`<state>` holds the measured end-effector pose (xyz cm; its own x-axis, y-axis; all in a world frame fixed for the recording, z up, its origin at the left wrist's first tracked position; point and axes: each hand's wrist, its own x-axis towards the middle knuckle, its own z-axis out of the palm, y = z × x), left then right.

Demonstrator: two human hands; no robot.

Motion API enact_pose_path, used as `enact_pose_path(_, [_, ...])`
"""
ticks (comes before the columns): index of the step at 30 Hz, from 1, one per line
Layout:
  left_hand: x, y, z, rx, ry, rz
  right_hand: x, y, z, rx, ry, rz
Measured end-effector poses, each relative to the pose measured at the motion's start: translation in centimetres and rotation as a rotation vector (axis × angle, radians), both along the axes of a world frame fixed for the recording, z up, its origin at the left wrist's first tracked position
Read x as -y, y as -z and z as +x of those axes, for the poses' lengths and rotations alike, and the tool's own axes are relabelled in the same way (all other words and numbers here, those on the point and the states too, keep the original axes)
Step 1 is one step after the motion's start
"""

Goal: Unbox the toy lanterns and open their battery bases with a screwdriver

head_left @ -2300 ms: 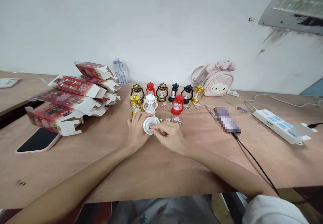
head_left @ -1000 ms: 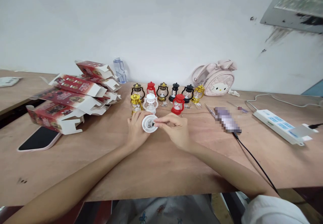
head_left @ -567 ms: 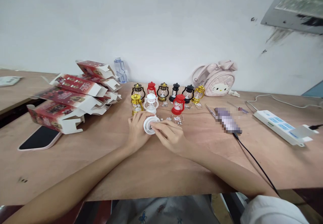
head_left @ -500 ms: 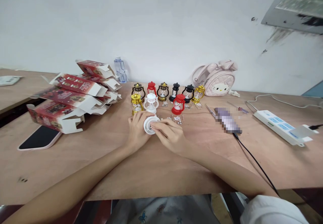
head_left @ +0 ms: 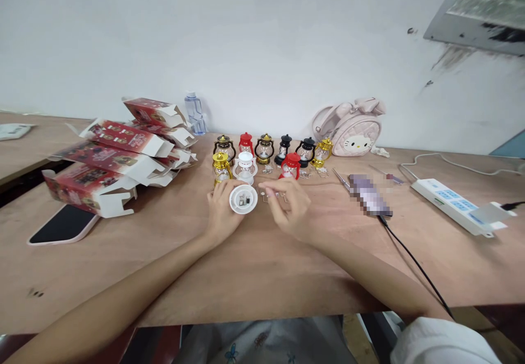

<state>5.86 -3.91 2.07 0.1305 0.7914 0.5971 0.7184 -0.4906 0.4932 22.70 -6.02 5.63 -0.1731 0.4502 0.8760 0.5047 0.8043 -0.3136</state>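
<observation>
My left hand (head_left: 221, 208) grips a small white toy lantern (head_left: 243, 199) tipped on its side, its round base turned towards me with an open compartment showing. My right hand (head_left: 289, 206) hovers just right of that base, thumb and forefinger pinched over small metal parts (head_left: 274, 194) lying on the table; what the pinch holds is too small to name. Behind the hands stand several toy lanterns in gold (head_left: 220, 168), white (head_left: 245, 167), red (head_left: 290, 166) and black (head_left: 283, 149).
Opened red and white cartons (head_left: 110, 159) are piled at the left beside a dark phone (head_left: 61, 225). A pink bag (head_left: 348, 129) and a water bottle (head_left: 194, 113) sit by the wall. A screwdriver (head_left: 339, 178), a corded tool (head_left: 369, 195) and a power strip (head_left: 455, 204) lie at the right.
My right hand has pulled away from the lantern's base to the right, towards the small parts on the table. The base compartment now shows uncovered. My left hand still holds the lantern.
</observation>
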Motion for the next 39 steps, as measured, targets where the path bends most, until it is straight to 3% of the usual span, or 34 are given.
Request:
enact_pose_path(3, [-0.3, 0.2, 0.0, 0.062, -0.021, -0.002, -2.2, 0.9, 1.1, 0.016, 0.135, -0.183])
enact_pose_path(7, [-0.5, 0.4, 0.0, 0.064, -0.029, -0.010, -5.1, 3.8, 2.0, 0.345, 0.218, -0.434])
enact_pose_path(10, [-0.4, 0.5, 0.0, 0.024, -0.019, -0.005, -6.1, 5.6, 2.1, 0.575, 0.174, -0.459])
enact_pose_path(13, [-0.2, 0.5, 0.1, -0.005, -0.006, -0.006, -6.4, 6.3, 2.2, 0.662, 0.156, -0.442])
enact_pose_path(17, [-0.2, 0.7, 0.0, -0.006, -0.004, -0.011, -6.5, 6.3, 2.2, 0.654, 0.151, -0.428])
enact_pose_path(28, [-0.2, 0.4, 0.0, -0.011, 0.012, 0.000, -6.5, 6.6, 2.2, 0.356, 0.186, -0.464])
enact_pose_path(39, [-0.4, 0.7, 0.0, 0.011, 0.011, 0.004, -6.9, 7.0, 2.2, 0.353, 0.190, -0.505])
